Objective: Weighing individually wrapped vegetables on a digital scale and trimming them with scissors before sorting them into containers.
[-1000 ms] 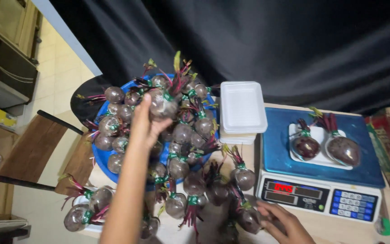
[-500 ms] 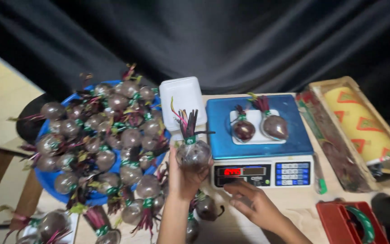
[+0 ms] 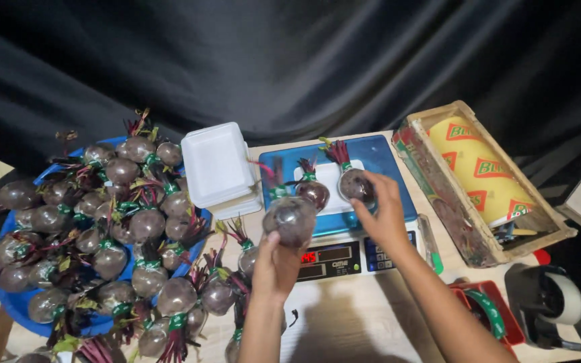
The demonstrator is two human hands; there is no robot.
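From the head camera, the left hand (image 3: pixel 278 259) is closed around a wrapped beet (image 3: pixel 290 218), holding it up from below just in front of the blue scale (image 3: pixel 378 158). The right hand (image 3: pixel 384 212) reaches over the scale, and its fingers (image 3: pixel 371 183) curl against a second beet (image 3: pixel 354 183) that lies on a small white tray (image 3: pixel 331 176) on the platform; whether they truly grip it or only touch it cannot be told. A third beet (image 3: pixel 314 193) lies beside it on the same tray.

A stack of white foam trays (image 3: pixel 215 161) sits between the scale and a blue tub (image 3: pixel 18 306) heaped with wrapped beets, each tied with a green band under its red stems. To the right, an open cardboard box (image 3: pixel 438 195) holds a yellow roll with red and green markings (image 3: pixel 482 175) (the print is not worth reading at this angle). A red tape dispenser (image 3: pixel 499 312) lies at the table's near right, and a dark tape holder (image 3: pixel 546 302) stands beside it.

Open room on the pale table (image 3: pixel 351 316) lies in front of the scale, between the two forearms. A black cloth (image 3: pixel 290 60) shuts off the back. The tub's lower left edge and several beets are cut off by the frame, and the scale's display is partly hidden by the left hand.
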